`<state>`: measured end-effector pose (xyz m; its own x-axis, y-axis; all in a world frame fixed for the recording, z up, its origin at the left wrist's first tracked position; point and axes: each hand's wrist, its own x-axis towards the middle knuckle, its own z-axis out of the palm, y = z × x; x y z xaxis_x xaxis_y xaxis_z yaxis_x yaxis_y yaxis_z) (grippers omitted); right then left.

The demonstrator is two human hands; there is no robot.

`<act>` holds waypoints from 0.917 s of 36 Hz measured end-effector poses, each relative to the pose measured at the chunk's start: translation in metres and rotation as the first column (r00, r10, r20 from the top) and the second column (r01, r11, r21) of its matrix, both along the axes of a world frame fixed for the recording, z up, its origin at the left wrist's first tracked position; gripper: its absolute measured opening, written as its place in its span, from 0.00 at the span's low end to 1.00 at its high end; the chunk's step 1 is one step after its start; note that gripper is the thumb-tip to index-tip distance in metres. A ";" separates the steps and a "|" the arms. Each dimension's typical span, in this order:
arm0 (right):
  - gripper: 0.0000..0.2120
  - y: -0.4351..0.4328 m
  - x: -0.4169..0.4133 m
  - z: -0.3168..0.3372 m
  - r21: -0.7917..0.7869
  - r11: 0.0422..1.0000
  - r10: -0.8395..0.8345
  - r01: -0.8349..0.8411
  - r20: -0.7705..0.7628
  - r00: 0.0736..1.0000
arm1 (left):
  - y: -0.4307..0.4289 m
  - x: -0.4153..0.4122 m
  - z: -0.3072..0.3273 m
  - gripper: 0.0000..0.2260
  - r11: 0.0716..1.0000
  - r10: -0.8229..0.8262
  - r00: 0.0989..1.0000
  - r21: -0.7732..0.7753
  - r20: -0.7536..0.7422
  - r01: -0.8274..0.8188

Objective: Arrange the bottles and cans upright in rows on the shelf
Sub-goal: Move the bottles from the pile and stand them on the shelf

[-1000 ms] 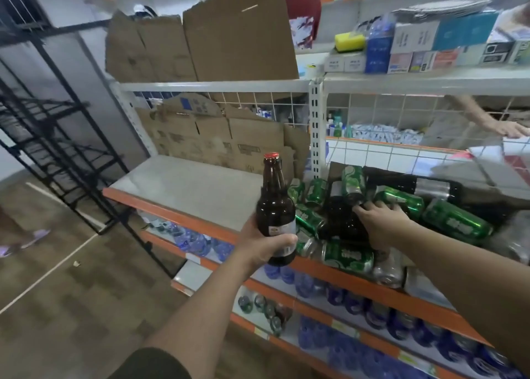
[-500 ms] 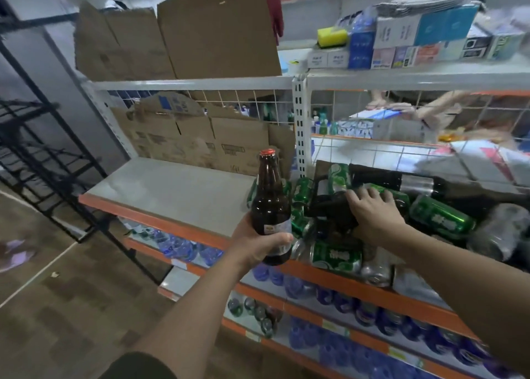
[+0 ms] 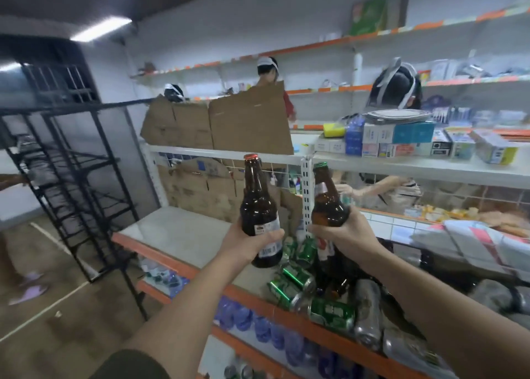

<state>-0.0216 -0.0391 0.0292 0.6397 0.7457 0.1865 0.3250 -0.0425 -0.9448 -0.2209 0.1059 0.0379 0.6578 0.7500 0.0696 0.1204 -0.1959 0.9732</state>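
**Shop shelf, left half bare: a second bottle is out of the heap**

The shelf [image 3: 183,232] in front of me is a grey board with an orange front edge. Its left half lies bare and its right half is buried under toppled stock. A second ago my right hand [image 3: 341,235] was down in that heap on a dark bottle. Now it is up in the air, fingers curled round the belly of a green-capped bottle [image 3: 327,203] that leans slightly. My left hand [image 3: 249,244] still grips the red-capped bottle [image 3: 258,206] low on its body, upright, just beside the other. Both hang above the middle of the front edge, and neither touches the board.

I judge the picking part of this step done: I have two bottles ready to stand. The bare left half looks like the place to start a row, probably from the back corner.

The flattened cardboard [image 3: 200,189] leaning along the back edge could crowd a back row. The white post [image 3: 306,195] rises right behind my right hand, so I need to steer clear of it. Under my wrists the green cans [image 3: 329,312] and a silver can [image 3: 367,312] lie on their sides close to the front edge, and a nudge might roll them off. Blue water bottles [image 3: 258,324] fill the level below. A black rack [image 3: 71,192] stands well apart on the left, and other people work beyond the shelving.
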 end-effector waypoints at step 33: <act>0.32 0.289 -0.207 0.018 -0.004 0.985 0.167 -0.172 -0.210 0.963 | 0.231 -0.241 0.006 0.23 0.880 0.474 0.881 0.042 -0.001 -0.473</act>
<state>-0.2284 0.2503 0.0474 0.5264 0.8490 0.0452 0.1254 -0.0250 -0.9918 -0.4624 0.3369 0.0438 0.2259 0.9690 0.1004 0.2186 -0.1509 0.9641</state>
